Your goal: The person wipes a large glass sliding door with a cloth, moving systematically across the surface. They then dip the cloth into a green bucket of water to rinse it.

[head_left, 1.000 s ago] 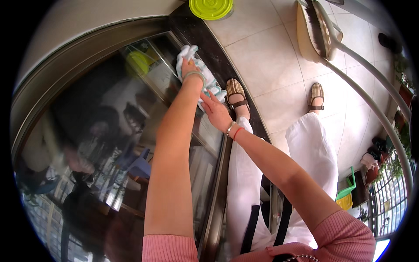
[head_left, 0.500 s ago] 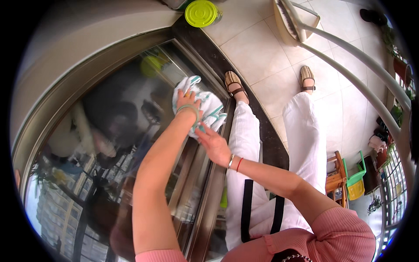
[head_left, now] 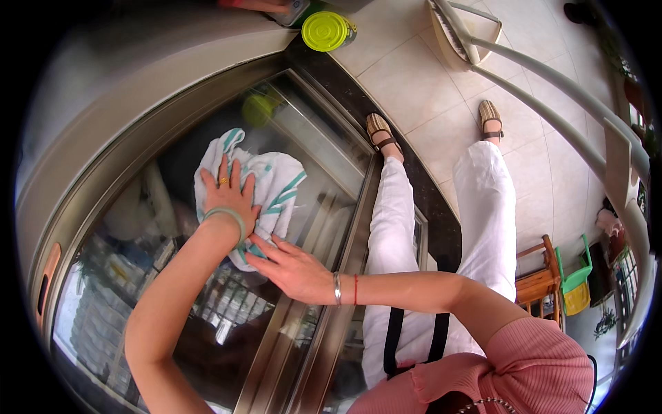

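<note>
A white towel with green stripes (head_left: pixel 274 178) lies bunched against the glass pane (head_left: pixel 314 134) of a metal-framed sliding door. My left hand (head_left: pixel 233 194), with a ring and a green bangle, presses flat on the towel, its fingers spread. Just below and right of it, my right hand (head_left: pixel 298 273) reaches in from the right, wearing a silver bracelet and a red string. Its fingers are stretched out, and the fingertips touch the towel's lower edge. The underside of the towel is hidden.
A lidded yellow-green bucket (head_left: pixel 325 32) stands beyond the door's corner. Curved white rails (head_left: pixel 552 103) run along the right above the tiled floor (head_left: pixel 427 90). A wooden chair (head_left: pixel 541 279) and a green chair (head_left: pixel 576 272) stand at the right. A dark sill (head_left: pixel 441 221) borders the door.
Both hands and the towel have moved left across the glass, and slightly down in the view. The towel is more spread out. My feet stay in place.
</note>
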Demonstrator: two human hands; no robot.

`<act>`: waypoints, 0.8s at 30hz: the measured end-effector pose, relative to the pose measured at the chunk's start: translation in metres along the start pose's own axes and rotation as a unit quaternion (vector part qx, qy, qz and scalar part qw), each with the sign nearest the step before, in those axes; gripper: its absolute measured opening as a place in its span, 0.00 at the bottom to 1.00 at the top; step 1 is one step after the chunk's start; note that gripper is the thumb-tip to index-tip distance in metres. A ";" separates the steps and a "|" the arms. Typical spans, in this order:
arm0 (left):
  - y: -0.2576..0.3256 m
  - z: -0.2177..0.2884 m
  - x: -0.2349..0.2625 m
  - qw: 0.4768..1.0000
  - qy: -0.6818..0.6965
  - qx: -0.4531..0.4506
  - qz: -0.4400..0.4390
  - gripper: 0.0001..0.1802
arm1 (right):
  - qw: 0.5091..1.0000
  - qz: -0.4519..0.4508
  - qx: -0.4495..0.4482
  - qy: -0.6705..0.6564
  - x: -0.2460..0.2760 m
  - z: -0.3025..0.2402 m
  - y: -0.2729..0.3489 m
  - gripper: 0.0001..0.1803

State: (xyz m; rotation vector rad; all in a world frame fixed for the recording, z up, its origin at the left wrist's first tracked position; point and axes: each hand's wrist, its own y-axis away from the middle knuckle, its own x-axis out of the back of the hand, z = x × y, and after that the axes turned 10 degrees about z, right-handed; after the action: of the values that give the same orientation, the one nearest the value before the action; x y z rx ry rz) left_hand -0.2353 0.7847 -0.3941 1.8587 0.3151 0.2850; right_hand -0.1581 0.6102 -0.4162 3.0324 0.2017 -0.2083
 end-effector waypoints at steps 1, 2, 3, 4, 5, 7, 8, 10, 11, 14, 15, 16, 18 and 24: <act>-0.008 0.002 0.002 1.000 0.002 0.003 0.004 0.36 | 1.000 0.017 0.007 0.009 -0.004 0.007 0.003 0.29; -0.018 0.003 0.001 1.000 0.007 0.007 0.004 0.36 | 1.000 0.008 -0.007 0.020 -0.004 0.011 0.000 0.29; -0.031 0.004 -0.002 1.000 0.026 0.008 0.007 0.36 | 0.999 0.000 -0.022 0.031 -0.003 0.019 -0.004 0.29; -0.046 0.004 -0.005 0.999 0.029 0.000 0.015 0.36 | 0.998 -0.005 -0.037 0.041 -0.002 0.027 -0.011 0.29; -0.066 0.005 -0.009 0.999 0.034 -0.006 0.021 0.36 | 0.997 -0.013 -0.049 0.054 0.000 0.039 -0.018 0.28; -0.111 0.010 -0.015 0.999 0.038 -0.014 0.029 0.37 | 0.996 0.007 -0.049 0.069 -0.005 0.078 -0.026 0.29; -0.132 0.016 -0.020 0.999 0.041 -0.013 0.029 0.37 | 0.996 0.016 -0.049 0.076 -0.006 0.096 -0.031 0.29; -0.177 0.025 -0.023 0.999 0.042 -0.012 0.030 0.38 | 0.995 0.030 -0.072 0.054 0.001 0.132 -0.039 0.27; -0.196 0.030 -0.025 0.999 0.042 -0.008 0.029 0.38 | 0.994 0.026 -0.106 0.024 0.008 0.146 -0.044 0.27; -0.241 0.041 -0.028 0.999 0.038 0.016 0.035 0.38 | 0.989 0.044 -0.138 0.010 0.014 0.189 -0.057 0.24; -0.255 0.042 -0.030 0.998 0.039 0.027 0.039 0.37 | 0.990 0.055 -0.127 0.025 0.012 0.205 -0.061 0.24; -0.273 0.042 -0.028 0.998 0.038 0.035 0.047 0.37 | 0.990 0.069 -0.117 0.042 0.011 0.224 -0.066 0.24; -0.299 0.036 -0.023 0.997 0.025 0.058 0.049 0.37 | 0.988 0.086 -0.107 0.066 0.008 0.254 -0.083 0.22; -0.380 0.026 -0.033 0.991 0.017 0.116 0.065 0.39 | 0.993 0.036 -0.094 0.067 0.022 0.338 -0.131 0.21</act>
State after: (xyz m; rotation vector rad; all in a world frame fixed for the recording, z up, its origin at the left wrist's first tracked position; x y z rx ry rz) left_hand -0.2846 0.8609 -0.7651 2.1089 0.2596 0.3839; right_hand -0.1983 0.7073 -0.7642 2.8617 0.1136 0.0190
